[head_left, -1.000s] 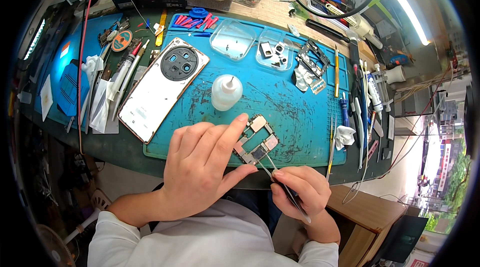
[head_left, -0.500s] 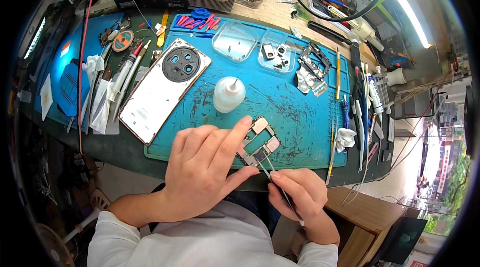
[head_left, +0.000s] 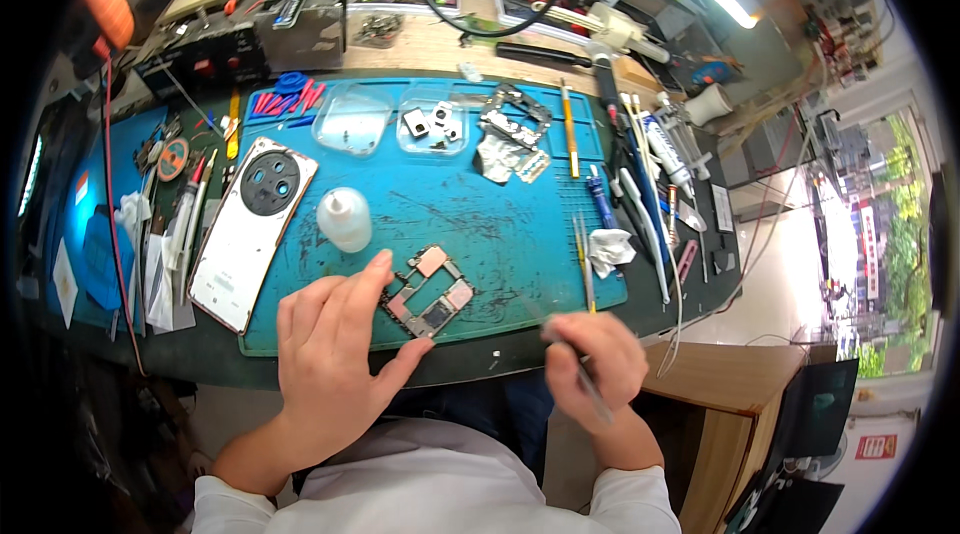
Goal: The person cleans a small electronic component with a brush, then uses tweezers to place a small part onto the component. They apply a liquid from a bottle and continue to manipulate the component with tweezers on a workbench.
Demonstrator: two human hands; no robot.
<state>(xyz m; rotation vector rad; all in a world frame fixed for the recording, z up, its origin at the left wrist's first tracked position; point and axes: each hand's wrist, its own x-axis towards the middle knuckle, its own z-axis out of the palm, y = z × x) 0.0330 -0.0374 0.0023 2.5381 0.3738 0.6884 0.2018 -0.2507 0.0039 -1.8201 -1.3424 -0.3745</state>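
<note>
A phone circuit board [head_left: 408, 319], frame-shaped with copper-coloured shields and one dark chip area, lies near the front edge of the blue work mat [head_left: 450, 204]. My left hand [head_left: 335, 349] steadies it, index fingertip at its upper left corner and thumb at its lower corner. To the right of the board, my right hand [head_left: 602, 359] is closed around tweezers [head_left: 594, 396], smeared by motion; their tips are too blurred to make out. A translucent squeeze bottle [head_left: 344, 220] stands just beyond my left hand. A small pale bit [head_left: 495, 358] lies by the mat's front edge.
A white phone back cover [head_left: 250, 239] lies at left. Clear plastic boxes [head_left: 352, 120] with small parts and a dark metal phone bracket [head_left: 516, 116] sit farther back. On the right are a crumpled tissue [head_left: 609, 250], yellow-handled tools [head_left: 570, 129] and a white brush-like tool [head_left: 640, 219].
My right hand has drawn the tweezers away from the board to the right. My left hand stays on the board. The head view has swung right, shifting the bench leftward.
</note>
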